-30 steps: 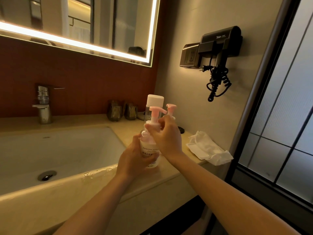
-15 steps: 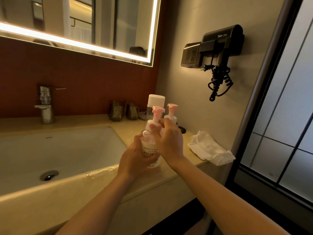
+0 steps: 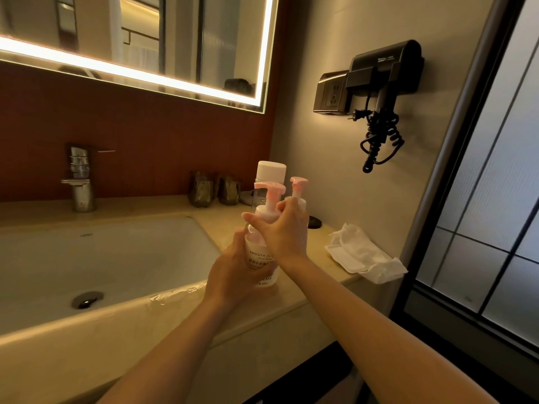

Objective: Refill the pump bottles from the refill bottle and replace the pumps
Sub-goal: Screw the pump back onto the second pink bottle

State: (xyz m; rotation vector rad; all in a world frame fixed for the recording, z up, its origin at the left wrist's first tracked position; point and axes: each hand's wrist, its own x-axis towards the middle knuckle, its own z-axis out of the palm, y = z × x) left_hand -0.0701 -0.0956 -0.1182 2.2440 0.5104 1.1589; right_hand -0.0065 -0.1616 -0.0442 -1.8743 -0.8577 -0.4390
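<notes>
A clear pump bottle (image 3: pixel 259 258) with a printed label stands on the counter edge right of the sink. My left hand (image 3: pixel 233 275) grips its body from the left. Its pink pump (image 3: pixel 269 191) sits on the neck, spout pointing left. My right hand (image 3: pixel 284 228) is wrapped around the pump's white collar. Behind it stands a second pump bottle (image 3: pixel 298 186) with a pink pump, mostly hidden by my right hand. The taller refill bottle (image 3: pixel 270 170) with a white cap stands at the back, its lower part hidden.
The sink basin (image 3: pixel 102 258) and its tap (image 3: pixel 80 182) lie to the left. Two dark glasses (image 3: pixel 214 189) stand against the red wall. A crumpled white cloth (image 3: pixel 361 255) lies on the counter's right end. A hair dryer (image 3: pixel 385 83) hangs on the wall.
My right hand has turned on the pump collar; the pump spout swung round and now points left. The left hand keeps the bottle still on the counter.
</notes>
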